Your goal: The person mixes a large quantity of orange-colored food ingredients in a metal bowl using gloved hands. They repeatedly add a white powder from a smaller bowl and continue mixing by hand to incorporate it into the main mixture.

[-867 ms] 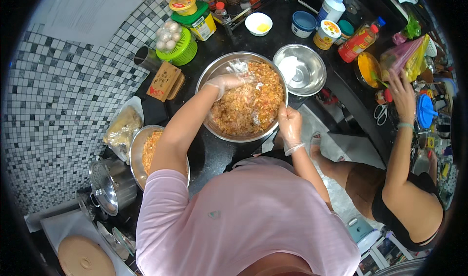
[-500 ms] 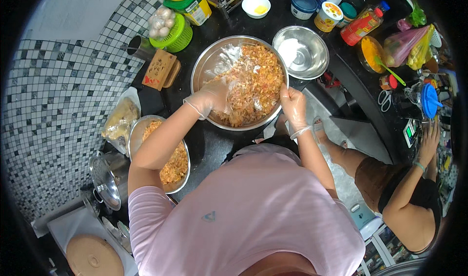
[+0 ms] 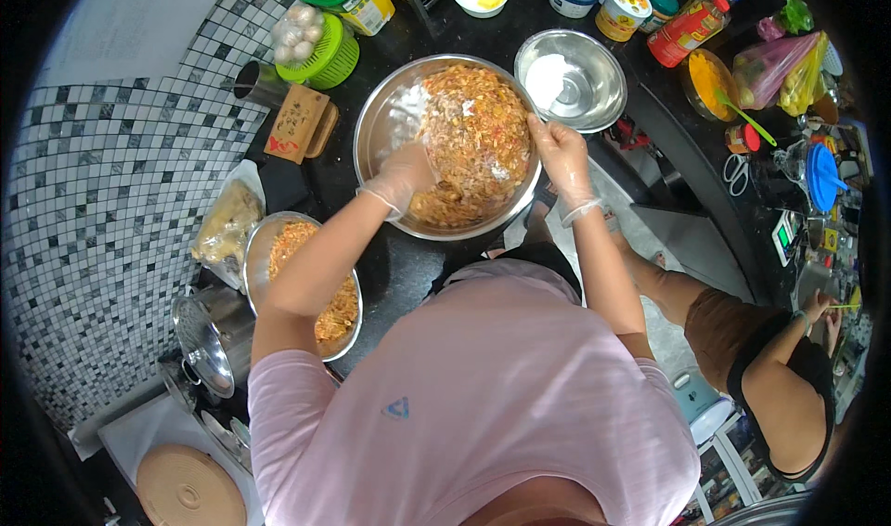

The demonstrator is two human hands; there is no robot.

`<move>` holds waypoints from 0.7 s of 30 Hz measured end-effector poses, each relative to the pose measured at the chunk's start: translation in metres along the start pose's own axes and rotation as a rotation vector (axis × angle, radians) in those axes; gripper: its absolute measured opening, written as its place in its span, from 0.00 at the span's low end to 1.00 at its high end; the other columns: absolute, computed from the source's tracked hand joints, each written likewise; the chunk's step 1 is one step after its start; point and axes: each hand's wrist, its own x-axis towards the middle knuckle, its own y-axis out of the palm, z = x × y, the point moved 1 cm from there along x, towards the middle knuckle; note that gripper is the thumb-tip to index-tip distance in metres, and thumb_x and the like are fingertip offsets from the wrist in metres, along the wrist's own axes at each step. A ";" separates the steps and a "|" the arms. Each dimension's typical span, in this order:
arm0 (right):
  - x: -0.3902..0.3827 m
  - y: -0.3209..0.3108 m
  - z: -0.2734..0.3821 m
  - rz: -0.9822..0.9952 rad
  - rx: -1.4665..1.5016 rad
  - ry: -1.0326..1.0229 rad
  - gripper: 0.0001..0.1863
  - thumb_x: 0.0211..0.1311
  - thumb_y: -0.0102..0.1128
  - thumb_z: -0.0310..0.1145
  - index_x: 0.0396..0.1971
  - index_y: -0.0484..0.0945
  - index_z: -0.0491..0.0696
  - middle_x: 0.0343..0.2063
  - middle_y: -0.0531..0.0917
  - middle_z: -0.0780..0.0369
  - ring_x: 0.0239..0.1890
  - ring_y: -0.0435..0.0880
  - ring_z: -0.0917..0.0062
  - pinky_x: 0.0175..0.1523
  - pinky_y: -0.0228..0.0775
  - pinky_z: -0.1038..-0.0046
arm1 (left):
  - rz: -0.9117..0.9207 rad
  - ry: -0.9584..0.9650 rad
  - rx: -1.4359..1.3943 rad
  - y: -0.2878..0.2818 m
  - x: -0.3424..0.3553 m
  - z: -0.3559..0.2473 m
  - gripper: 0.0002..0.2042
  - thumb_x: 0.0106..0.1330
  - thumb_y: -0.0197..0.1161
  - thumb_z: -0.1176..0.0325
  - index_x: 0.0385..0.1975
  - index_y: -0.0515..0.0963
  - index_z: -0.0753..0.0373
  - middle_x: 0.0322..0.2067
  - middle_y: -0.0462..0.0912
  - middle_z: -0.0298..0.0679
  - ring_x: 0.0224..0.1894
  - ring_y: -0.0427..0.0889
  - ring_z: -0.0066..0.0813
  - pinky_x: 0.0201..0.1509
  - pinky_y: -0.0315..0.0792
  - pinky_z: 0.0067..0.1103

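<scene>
While the left hand (image 3: 408,171) is down in the mix (image 3: 473,145), inside the bowl (image 3: 377,129), fingertips hidden so I can't tell their spread, the right hand (image 3: 561,155) clamps the bowl's rim. Careful: should that glove (image 3: 581,211) slip, a hard push might skid the bowl into the basin (image 3: 600,82) or slop mix over the side.
</scene>
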 end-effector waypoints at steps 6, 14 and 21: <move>-0.043 -0.021 0.013 0.062 -0.266 -0.070 0.23 0.57 0.62 0.50 0.18 0.75 0.43 0.12 0.74 0.56 0.16 0.74 0.66 0.25 0.64 0.66 | 0.282 -0.074 -1.022 -0.002 -0.064 -0.011 0.31 0.59 0.66 0.53 0.56 0.70 0.70 0.52 0.77 0.51 0.53 0.77 0.36 0.50 0.74 0.27; -0.048 -0.013 0.014 -0.032 -0.382 -0.066 0.17 0.57 0.55 0.42 0.21 0.77 0.42 0.17 0.78 0.48 0.23 0.78 0.51 0.29 0.67 0.56 | -0.360 0.175 -0.503 -0.035 -0.068 0.023 0.26 0.63 0.60 0.53 0.56 0.72 0.62 0.55 0.73 0.51 0.56 0.74 0.46 0.60 0.67 0.30; -0.041 -0.005 -0.001 -0.048 -0.285 -0.048 0.15 0.55 0.55 0.39 0.19 0.74 0.41 0.16 0.76 0.48 0.20 0.77 0.56 0.28 0.66 0.59 | -0.544 0.421 -0.267 -0.042 0.012 -0.003 0.27 0.66 0.53 0.47 0.56 0.71 0.61 0.53 0.76 0.49 0.55 0.74 0.49 0.61 0.66 0.31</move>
